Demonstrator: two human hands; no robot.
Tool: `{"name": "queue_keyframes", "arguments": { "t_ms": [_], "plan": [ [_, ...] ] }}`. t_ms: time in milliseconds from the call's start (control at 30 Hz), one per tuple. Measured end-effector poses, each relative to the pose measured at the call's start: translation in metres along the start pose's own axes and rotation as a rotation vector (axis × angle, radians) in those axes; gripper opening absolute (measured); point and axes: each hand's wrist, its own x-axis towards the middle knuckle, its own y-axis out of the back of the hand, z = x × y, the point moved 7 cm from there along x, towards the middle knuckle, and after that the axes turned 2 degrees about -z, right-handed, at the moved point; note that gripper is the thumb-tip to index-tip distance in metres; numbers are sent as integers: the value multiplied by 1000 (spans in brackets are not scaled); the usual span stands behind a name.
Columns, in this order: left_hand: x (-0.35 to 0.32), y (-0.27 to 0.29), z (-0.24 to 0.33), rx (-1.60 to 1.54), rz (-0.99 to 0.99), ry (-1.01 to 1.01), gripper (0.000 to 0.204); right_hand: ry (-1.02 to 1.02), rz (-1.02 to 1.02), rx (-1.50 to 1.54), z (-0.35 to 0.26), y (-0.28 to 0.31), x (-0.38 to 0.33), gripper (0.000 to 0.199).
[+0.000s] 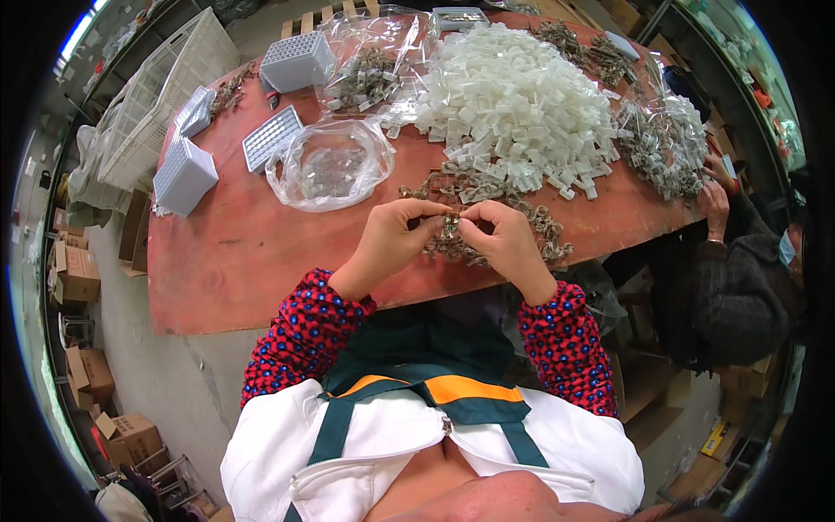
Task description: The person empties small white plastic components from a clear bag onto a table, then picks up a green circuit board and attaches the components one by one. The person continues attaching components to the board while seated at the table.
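Note:
My left hand (pixel 390 240) and my right hand (pixel 511 245) meet near the table's front edge, fingertips pinched from both sides round a small shiny piece (pixel 450 225). Its exact kind is too small to make out, and the fingertips partly cover it. Just beneath and behind the hands lies a heap of brownish-grey cord-like strands (pixel 544 228). Beyond that rises a large pile of small translucent white plastic pieces (pixel 522 100). To the left of the pile, an open clear plastic bag (pixel 291 178) holds clear small pieces.
White gridded trays (pixel 272 139) and stacked white blocks (pixel 186 177) stand at the left of the red table (pixel 235 270). A clear bag (pixel 365 78) of brownish pieces lies farther back. At the right, a co-worker's hands (pixel 715 204) touch another brownish heap (pixel 665 139). Cardboard boxes (pixel 76 271) line the left floor.

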Motion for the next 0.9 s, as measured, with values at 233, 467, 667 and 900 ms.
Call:
{"name": "queue_keyframes", "arguments": {
  "t_ms": [233,467,667,900],
  "plan": [
    [-4,12,2,294,210,-4,22,164,86,-198,-8,-10,11,14],
    [-5,48,12,593,399,-51,23,119,273,-450,-7,51,-4,19],
    [12,6,11,280,147,-33,23,-36,138,-461,36,64,-27,26],
    [23,-18,-6,395,45,56,23,-232,74,-124,69,45,-17,25]
  ]
}}
